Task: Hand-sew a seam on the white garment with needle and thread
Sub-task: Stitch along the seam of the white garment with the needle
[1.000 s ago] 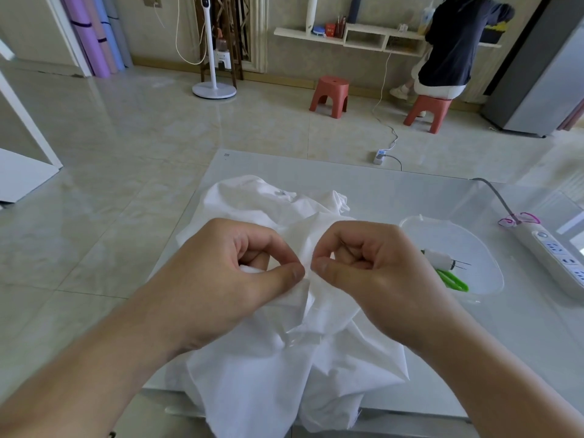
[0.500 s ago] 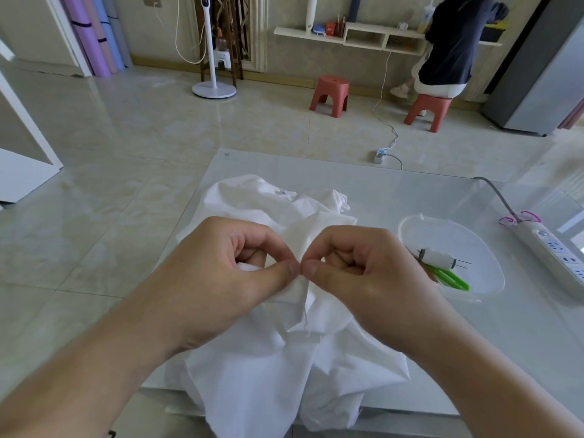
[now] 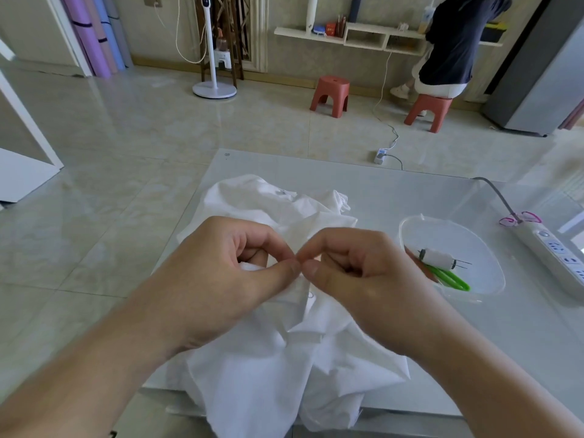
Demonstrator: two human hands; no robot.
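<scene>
Home living room: tiled floor, stools, fridge.

Both forearms are bare from the lower edge of the view up to the wrists, with no sleeve showing on either one. The left hand and the right hand wear no gloves. The fingernails that show on the thumbs are short and plain.
</scene>
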